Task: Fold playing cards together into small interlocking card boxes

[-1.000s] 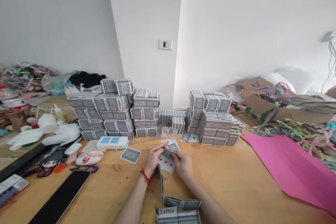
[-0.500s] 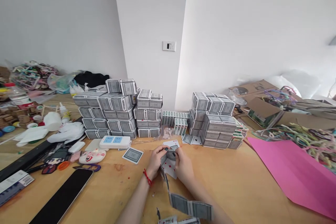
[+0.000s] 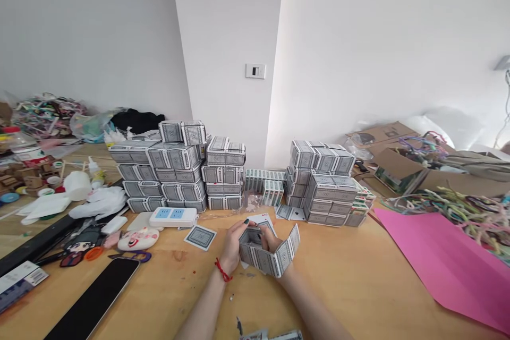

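Between my hands is a folded strip of joined playing cards (image 3: 265,260), patterned backs facing outward, bent into an angular loop with one free end rising at the right. My left hand (image 3: 233,247) grips the strip's left side, thumb at its top edge. The fingers of my right hand (image 3: 272,241) are curled inside the loop, pressing on the cards; part of that hand is hidden behind the strip. A loose face-up card (image 3: 263,218) lies on the table just beyond. Left of my hands rests a face-down card (image 3: 200,237).
Stacked card blocks (image 3: 175,175) stand at the back left, with more card blocks (image 3: 324,186) at the back right. A power strip (image 3: 173,217), a phone (image 3: 95,297) and a purple-handled cutter (image 3: 133,256) are on the left. Pink paper (image 3: 438,260) covers the right side.
The card strip's long tail, which hung toward me across my right forearm, has swung up and now wraps around in front of my right hand. Both hands stay near the same place.
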Tool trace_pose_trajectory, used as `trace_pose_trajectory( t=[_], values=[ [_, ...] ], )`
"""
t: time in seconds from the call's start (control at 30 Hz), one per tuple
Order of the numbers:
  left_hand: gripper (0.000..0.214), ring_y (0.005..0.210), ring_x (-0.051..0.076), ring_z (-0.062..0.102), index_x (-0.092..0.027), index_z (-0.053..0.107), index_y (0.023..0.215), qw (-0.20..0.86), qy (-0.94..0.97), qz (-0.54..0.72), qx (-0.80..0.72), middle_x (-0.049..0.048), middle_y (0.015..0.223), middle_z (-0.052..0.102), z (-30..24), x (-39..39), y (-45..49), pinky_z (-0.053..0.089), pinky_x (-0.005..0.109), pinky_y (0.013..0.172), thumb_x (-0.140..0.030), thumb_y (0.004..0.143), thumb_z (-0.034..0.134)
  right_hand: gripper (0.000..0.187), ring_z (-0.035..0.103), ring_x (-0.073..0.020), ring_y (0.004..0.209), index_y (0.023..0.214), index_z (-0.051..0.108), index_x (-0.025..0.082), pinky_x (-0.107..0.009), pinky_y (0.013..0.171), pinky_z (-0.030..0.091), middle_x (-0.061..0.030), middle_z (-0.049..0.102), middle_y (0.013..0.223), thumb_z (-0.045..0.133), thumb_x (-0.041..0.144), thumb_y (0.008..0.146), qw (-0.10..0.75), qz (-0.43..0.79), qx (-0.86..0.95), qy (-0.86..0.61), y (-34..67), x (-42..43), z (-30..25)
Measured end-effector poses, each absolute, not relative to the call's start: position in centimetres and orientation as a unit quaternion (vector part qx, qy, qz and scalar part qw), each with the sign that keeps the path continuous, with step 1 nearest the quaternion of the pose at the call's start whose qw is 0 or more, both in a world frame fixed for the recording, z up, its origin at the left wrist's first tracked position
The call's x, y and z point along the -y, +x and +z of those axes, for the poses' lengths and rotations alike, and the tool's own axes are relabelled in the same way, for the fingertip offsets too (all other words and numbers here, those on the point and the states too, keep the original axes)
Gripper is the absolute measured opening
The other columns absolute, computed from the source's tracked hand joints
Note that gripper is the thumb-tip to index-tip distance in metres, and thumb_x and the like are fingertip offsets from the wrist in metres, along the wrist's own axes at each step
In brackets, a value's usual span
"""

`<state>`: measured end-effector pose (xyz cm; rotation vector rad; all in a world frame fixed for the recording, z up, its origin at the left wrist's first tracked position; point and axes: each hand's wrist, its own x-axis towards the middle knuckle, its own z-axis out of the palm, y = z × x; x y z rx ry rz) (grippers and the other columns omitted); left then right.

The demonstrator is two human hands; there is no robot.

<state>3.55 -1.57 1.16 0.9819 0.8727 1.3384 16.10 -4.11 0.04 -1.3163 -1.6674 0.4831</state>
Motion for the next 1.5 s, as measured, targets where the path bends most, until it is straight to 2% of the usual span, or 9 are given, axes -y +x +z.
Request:
trace_pose_trajectory(
  t=[0.1,0.27,0.43,0.6,0.7,0.93,1.07,1.3,1.5],
  values=[
    [0.022,0.077,0.02,0.06,-0.012,0.065,0.07,0.562,0.449,0.584,-0.376,0.0073,0.079,0.068,1.6,1.7,3.3,0.044,0.028,0.073,-0.032,0.065,0.056,0.039,0.063,-0.0234,0.076,0.116,0.052,0.021,-0.03,0.064,0.048,-0.0067,0.066,0.091,0.04,0.024,0.078,0.426,0.203,0.717,-0.513,16.3,4.3,-0.1],
    [0.027,0.083,0.023,0.061,-0.012,0.065,0.078,0.567,0.438,0.592,-0.37,0.0096,0.087,0.068,2.0,1.9,3.1,0.045,0.033,0.078,-0.034,0.065,0.055,0.046,0.057,-0.018,0.051,0.121,0.046,0.02,-0.026,0.051,0.044,-0.0007,0.061,0.06,0.043,0.032,0.077,0.416,0.218,0.721,-0.51,16.5,4.0,-1.1],
    [0.027,0.074,0.021,0.062,-0.012,0.062,0.081,0.577,0.43,0.592,-0.363,0.0089,0.079,0.069,1.9,1.9,3.0,0.046,0.033,0.073,-0.034,0.065,0.056,0.036,0.047,-0.0137,0.043,0.1,0.056,0.016,-0.024,0.043,0.039,0.0024,0.048,0.05,0.05,0.04,0.074,0.45,0.288,0.695,-0.481,17.0,4.0,-1.1],
    [0.031,0.074,0.021,0.062,-0.013,0.061,0.087,0.574,0.449,0.578,-0.366,0.0085,0.079,0.068,1.8,1.9,2.6,0.046,0.033,0.072,-0.035,0.065,0.055,0.042,0.046,-0.0121,0.046,0.102,0.054,0.017,-0.023,0.042,0.038,0.0039,0.046,0.053,0.058,0.041,0.068,0.473,0.331,0.685,-0.444,17.5,3.5,-1.2],
    [0.029,0.075,0.022,0.062,-0.013,0.061,0.087,0.572,0.465,0.573,-0.358,0.008,0.076,0.068,1.5,1.8,2.5,0.046,0.033,0.074,-0.033,0.066,0.055,0.029,0.04,-0.01,0.04,0.082,0.057,0.016,-0.022,0.038,0.033,0.0057,0.042,0.047,0.06,0.04,0.066,0.487,0.346,0.674,-0.435,17.6,3.0,-1.8],
    [0.026,0.072,0.022,0.063,-0.012,0.062,0.077,0.554,0.462,0.576,-0.384,0.0082,0.075,0.068,1.4,1.6,2.3,0.047,0.03,0.066,-0.034,0.068,0.054,0.031,0.04,-0.0106,0.041,0.055,0.045,0.02,-0.022,0.039,0.03,0.0047,0.04,0.044,0.056,0.045,0.068,0.457,0.248,0.686,-0.509,17.7,2.9,-2.3],
    [0.022,0.066,0.018,0.061,-0.013,0.063,0.074,0.527,0.462,0.595,-0.394,0.0051,0.071,0.067,1.3,1.2,1.6,0.045,0.027,0.064,-0.032,0.067,0.055,0.033,0.048,-0.0123,0.048,0.062,0.054,0.019,-0.023,0.047,0.036,0.0007,0.051,0.053,0.034,0.036,0.083,0.439,0.19,0.697,-0.534,18.9,2.6,-1.8],
    [0.022,0.069,0.018,0.06,-0.013,0.065,0.07,0.491,0.464,0.596,-0.434,0.0048,0.073,0.067,0.4,0.5,0.8,0.044,0.026,0.068,-0.033,0.065,0.058,0.022,0.046,-0.0225,0.093,0.092,0.058,0.02,-0.034,0.081,0.037,-0.0072,0.057,0.092,0.043,0.02,0.075,0.413,-0.001,0.656,-0.631,23.9,1.0,-2.0],
    [0.026,0.075,0.019,0.06,-0.013,0.065,0.071,0.46,0.498,0.573,-0.46,0.0066,0.076,0.067,0.1,0.3,1.1,0.044,0.028,0.07,-0.038,0.067,0.057,0.033,0.042,-0.0249,0.101,0.104,0.055,0.016,-0.036,0.083,0.034,-0.0095,0.051,0.114,0.046,0.019,0.072,0.333,-0.037,0.651,-0.681,25.2,0.0,-3.1]
  ],
)
